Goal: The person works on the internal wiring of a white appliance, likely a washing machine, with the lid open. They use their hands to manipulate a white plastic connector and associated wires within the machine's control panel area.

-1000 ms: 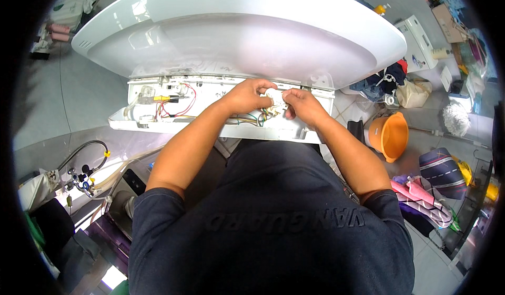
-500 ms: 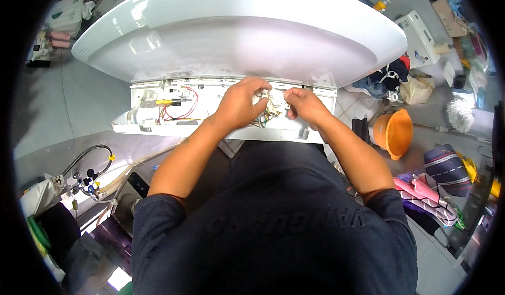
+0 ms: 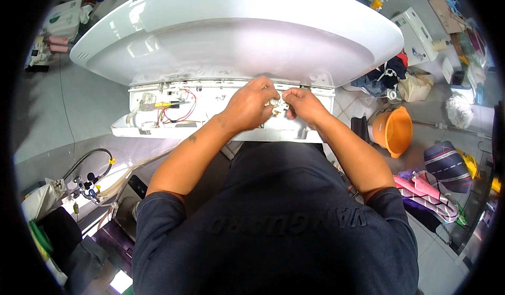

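In front of me is a long white panel housing with its inside exposed, below a big curved white cover. My left hand is over its middle, fingers curled inward and closed beside a small whitish part. On that part's other side my right hand pinches with thumb and forefinger. Whatever sits between the fingertips is too small and covered to name. Toward the housing's left end lie red wires and a yellow-and-black connector.
An orange basin stands on the floor to the right, with pink cloth nearer me. A gauge set with a black hose is at the lower left. Dark clothes and a beige bag lie past the housing's right end.
My left hand has shifted slightly right, its fingers and thumb drawing together toward the right hand. It now covers coloured wires that showed below it. The right hand stays almost in place.
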